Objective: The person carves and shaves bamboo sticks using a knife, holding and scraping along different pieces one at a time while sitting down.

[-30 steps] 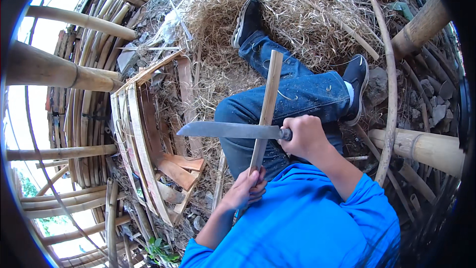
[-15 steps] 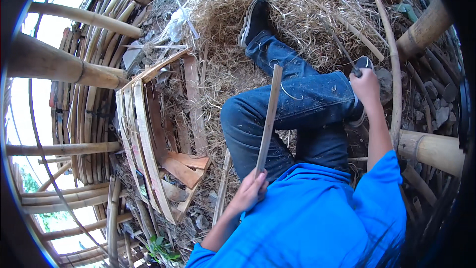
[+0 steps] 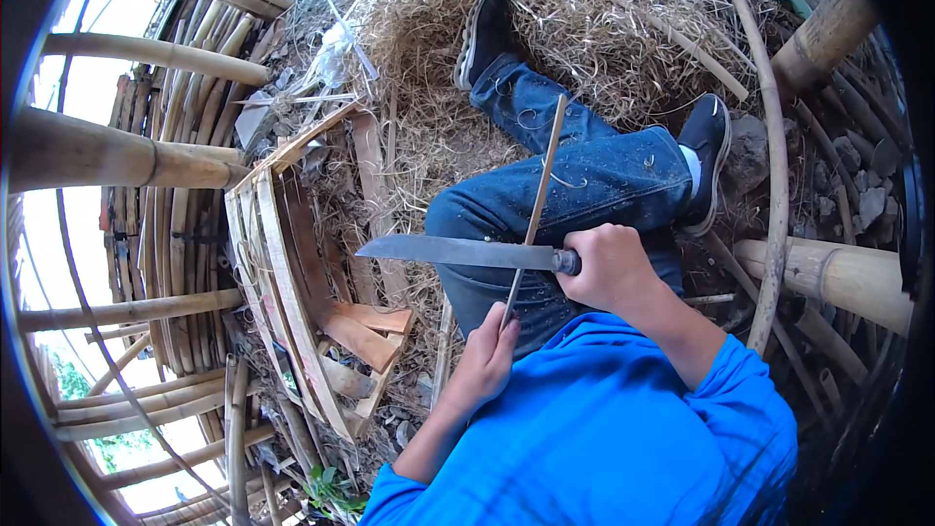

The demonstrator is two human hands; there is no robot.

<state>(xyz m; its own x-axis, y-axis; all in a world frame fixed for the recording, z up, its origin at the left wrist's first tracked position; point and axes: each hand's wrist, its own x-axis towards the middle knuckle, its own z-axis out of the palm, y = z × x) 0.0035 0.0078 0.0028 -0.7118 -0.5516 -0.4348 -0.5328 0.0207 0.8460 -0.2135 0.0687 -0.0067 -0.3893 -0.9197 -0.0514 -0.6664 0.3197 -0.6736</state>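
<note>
My right hand (image 3: pixel 609 268) is closed around the dark handle of a large knife (image 3: pixel 458 251). Its broad grey blade lies level and points left, crossing a thin bamboo strip (image 3: pixel 547 170) in front of my belly. Blade and strip overlap near the handle; I cannot tell whether the edge is biting in. My left hand (image 3: pixel 487 356) grips the strip's lower end, its fingers wrapped round it. From there the strip slants up and slightly right over my jeans (image 3: pixel 584 185), which are dotted with pale shavings.
A heap of curled shavings (image 3: pixel 623 49) spreads beyond my feet. On the left stand a broken wooden crate (image 3: pixel 282 273) and bamboo poles (image 3: pixel 146 161). A long thin pole (image 3: pixel 769 136) and a thick bamboo post (image 3: pixel 838 278) are on the right, near stones (image 3: pixel 872 209).
The knife has swung from beside my right foot to across the strip, blade now pointing left. My left hand has shifted slightly, and the strip is turned so its narrow side shows.
</note>
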